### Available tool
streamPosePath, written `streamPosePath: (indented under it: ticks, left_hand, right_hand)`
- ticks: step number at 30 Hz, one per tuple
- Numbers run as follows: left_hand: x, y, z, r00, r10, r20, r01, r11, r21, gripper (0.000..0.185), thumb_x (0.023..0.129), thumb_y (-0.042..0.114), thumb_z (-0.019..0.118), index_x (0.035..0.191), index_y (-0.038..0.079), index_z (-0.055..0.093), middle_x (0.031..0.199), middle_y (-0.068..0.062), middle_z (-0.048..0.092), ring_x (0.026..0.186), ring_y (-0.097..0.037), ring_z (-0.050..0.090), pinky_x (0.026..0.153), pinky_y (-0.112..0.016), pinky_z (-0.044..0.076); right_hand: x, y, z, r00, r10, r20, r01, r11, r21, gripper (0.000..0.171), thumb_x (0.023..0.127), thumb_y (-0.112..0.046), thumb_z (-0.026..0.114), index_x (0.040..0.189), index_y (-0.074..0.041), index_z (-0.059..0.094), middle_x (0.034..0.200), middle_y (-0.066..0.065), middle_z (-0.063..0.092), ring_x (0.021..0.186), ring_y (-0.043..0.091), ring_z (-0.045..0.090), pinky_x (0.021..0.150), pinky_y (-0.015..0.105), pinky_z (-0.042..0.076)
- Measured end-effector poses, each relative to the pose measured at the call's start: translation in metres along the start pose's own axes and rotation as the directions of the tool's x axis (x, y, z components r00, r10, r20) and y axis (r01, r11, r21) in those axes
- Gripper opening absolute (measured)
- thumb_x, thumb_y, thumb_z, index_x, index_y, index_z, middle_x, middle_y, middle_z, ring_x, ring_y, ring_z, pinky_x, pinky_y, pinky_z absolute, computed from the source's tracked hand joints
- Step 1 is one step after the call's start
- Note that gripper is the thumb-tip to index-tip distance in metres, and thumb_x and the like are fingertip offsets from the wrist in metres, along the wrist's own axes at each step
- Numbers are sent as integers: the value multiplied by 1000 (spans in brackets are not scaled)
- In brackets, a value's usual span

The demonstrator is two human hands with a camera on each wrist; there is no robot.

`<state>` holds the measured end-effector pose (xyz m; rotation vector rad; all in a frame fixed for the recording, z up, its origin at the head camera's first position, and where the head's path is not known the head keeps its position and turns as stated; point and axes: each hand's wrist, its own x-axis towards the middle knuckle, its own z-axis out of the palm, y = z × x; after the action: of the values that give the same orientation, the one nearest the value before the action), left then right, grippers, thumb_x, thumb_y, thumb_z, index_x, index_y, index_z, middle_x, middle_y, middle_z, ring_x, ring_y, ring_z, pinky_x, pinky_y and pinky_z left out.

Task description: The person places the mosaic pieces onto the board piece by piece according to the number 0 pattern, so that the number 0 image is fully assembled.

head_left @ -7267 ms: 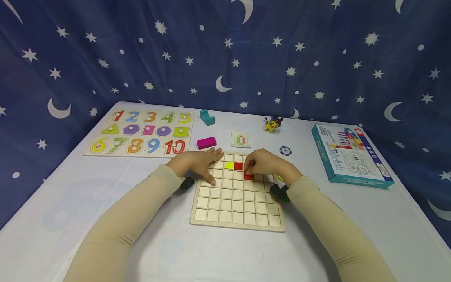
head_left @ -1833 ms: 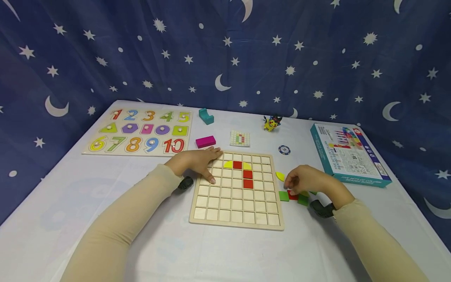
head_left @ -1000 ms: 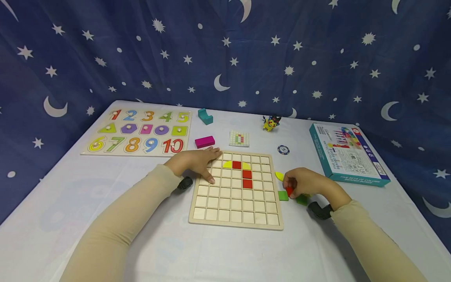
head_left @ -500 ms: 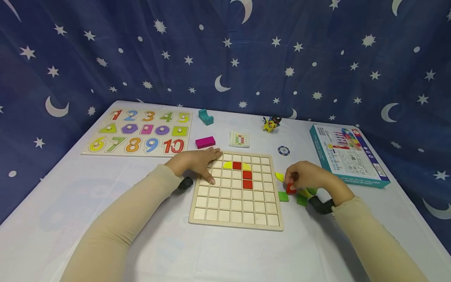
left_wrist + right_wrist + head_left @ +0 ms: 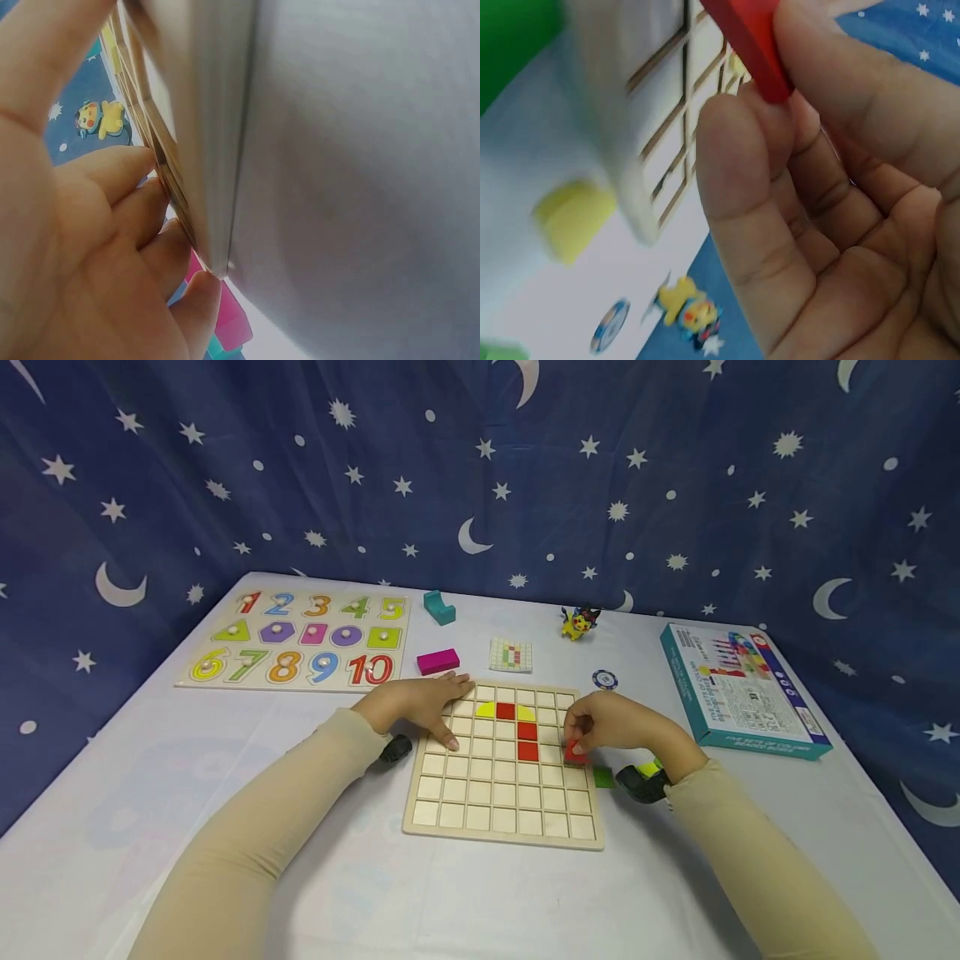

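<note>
A wooden grid board [image 5: 491, 818] lies mid-table, bearing red square tiles [image 5: 528, 751] and two yellow rounded tiles [image 5: 486, 710] in its upper cells. My left hand [image 5: 412, 703] rests with spread fingers on the board's upper left edge; in the left wrist view its fingertips touch the rim. My right hand [image 5: 618, 722] pinches a red tile [image 5: 754, 45] between thumb and fingers, over the board's right edge. Beside that edge are a green tile [image 5: 603, 777] and, partly hidden by the right wrist, a yellow-green one [image 5: 649, 768].
Behind the board are a small pattern card [image 5: 511, 656], a magenta block [image 5: 438, 662], a teal block [image 5: 439, 607], a poker chip [image 5: 604, 680] and a yellow figurine [image 5: 579, 623]. A number puzzle [image 5: 296, 643] lies left, a teal box [image 5: 746, 689] right.
A further red tile and a second yellow tile came onto the board since the oldest frame. Lately my right hand picked up a red tile from the right and carried it left; my left hand stayed.
</note>
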<state>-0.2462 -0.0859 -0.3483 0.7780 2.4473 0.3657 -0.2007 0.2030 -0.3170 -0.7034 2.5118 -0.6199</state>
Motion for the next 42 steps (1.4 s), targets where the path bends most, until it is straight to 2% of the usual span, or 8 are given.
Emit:
streamPosePath:
  ticks: [12, 18, 28, 37, 42]
  left_hand:
    - [-3, 2, 0, 1000, -1, 0, 1, 1000, 1, 106, 70, 42, 77, 149, 11, 14, 156, -6, 7, 143, -24, -1, 116, -42, 7]
    - [-2, 3, 0, 1000, -8, 7, 8, 1000, 5, 105, 70, 42, 77, 149, 11, 14, 156, -6, 6, 143, -23, -2, 116, -41, 6]
    - [0, 2, 0, 1000, -11, 10, 11, 1000, 13, 106, 70, 44, 76, 149, 11, 13, 156, -6, 6, 143, -23, -2, 116, -41, 6]
    - [0, 2, 0, 1000, -20, 14, 19, 999, 29, 106, 70, 45, 75, 149, 12, 13, 156, -6, 6, 143, -23, -2, 116, -42, 7]
    - [-1, 2, 0, 1000, -12, 7, 12, 1000, 29, 106, 69, 45, 75, 149, 12, 13, 156, -6, 6, 143, -23, -2, 116, -42, 8]
  right_hand:
    - [26, -29, 19, 993, -109, 55, 109, 994, -7, 14, 74, 0, 72, 79, -10, 63, 71, -3, 53, 68, 11, 47, 62, 24, 41]
    - [34, -35, 28, 992, -94, 88, 97, 995, -27, 13, 75, -3, 73, 79, -13, 64, 71, -3, 54, 67, 10, 48, 62, 23, 41]
    - [34, -39, 33, 993, -56, 103, 62, 997, -55, 12, 76, -6, 73, 79, -15, 65, 71, -4, 55, 67, 10, 48, 63, 24, 40]
    - [33, -41, 38, 994, -59, 88, 66, 995, -80, 12, 76, -6, 73, 78, -15, 65, 66, -4, 52, 62, 9, 45, 59, 22, 37]
    - [30, -37, 34, 993, -89, 79, 95, 992, -85, 10, 77, -9, 73, 80, -15, 65, 67, -5, 53, 63, 9, 46, 59, 22, 38]
